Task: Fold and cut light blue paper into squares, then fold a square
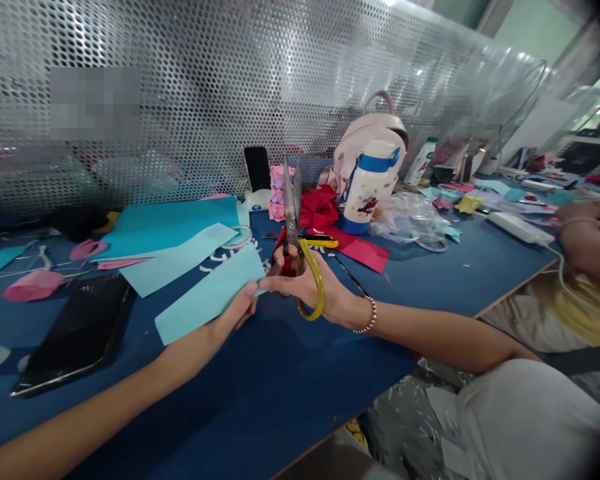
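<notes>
Fingers of the left hand (pixel 240 307) pinched on a pale-blue paper strip (pixel 207 293), right hand (pixel 327 287) curled around upright scissors (pixel 293 233), blue table (pixel 210 427) below.

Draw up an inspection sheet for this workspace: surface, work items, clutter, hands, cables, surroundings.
Surface: blue table, with small white paper snippets beyond the hands.
Work items: light-blue paper strip and scissors, blades pointing up and slightly apart.
Clutter: black smartphone, yellow utility knife, red paper strip, clear plastic bag.
Hands: left hand grips the light-blue paper strip; right hand holds the scissors, its thumb at the strip's end.
Cables: white cable leading from a white device at the right.
Surroundings: perforated metal panel behind; another person's arm at far right.
</notes>
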{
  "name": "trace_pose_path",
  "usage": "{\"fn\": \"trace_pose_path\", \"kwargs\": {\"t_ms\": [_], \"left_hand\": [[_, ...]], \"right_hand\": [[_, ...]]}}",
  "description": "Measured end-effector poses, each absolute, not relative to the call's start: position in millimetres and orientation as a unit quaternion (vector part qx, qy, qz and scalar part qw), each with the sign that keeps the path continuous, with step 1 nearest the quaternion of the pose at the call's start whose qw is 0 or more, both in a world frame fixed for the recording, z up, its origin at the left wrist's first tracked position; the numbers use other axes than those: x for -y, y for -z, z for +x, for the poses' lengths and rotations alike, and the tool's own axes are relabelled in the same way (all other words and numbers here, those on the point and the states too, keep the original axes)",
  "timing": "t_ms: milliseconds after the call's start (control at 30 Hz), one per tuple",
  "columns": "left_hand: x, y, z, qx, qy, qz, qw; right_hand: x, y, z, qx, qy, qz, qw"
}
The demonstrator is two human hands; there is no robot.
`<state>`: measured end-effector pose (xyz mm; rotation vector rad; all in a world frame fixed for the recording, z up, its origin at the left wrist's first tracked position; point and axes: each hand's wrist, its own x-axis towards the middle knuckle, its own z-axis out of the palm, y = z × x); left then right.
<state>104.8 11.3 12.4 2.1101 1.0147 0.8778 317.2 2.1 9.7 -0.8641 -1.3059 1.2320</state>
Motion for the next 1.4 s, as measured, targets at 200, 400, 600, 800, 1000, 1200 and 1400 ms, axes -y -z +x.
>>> {"fn": "trace_pose_path", "kwargs": {"t_ms": [200, 400, 600, 800, 1000, 1200, 1400], "left_hand": [[-22, 8, 89, -0.385, -0.328, 0.794, 0.338], [-22, 6, 92, -0.376, -0.325, 0.794, 0.35], [-11, -12, 108, -0.366, -0.349, 0.788, 0.35], [-9, -13, 109, -0.364, -0.36, 0.782, 0.356], [-9, -14, 111, -0.359, -0.36, 0.779, 0.368], [-8, -16, 110, -0.366, -0.378, 0.763, 0.376], [-14, -22, 105, -0.338, -0.459, 0.734, 0.37]], "right_hand": [[2, -14, 315, 0.544, -0.526, -0.351, 0.552], [1, -14, 315, 0.55, -0.515, -0.363, 0.549], [0, -11, 317, 0.555, -0.517, -0.35, 0.55], [-2, -9, 317, 0.562, -0.503, -0.37, 0.543], [-5, -7, 316, 0.556, -0.5, -0.374, 0.548], [-6, -7, 317, 0.559, -0.489, -0.374, 0.556], [-13, -13, 321, 0.55, -0.473, -0.357, 0.588]]}}
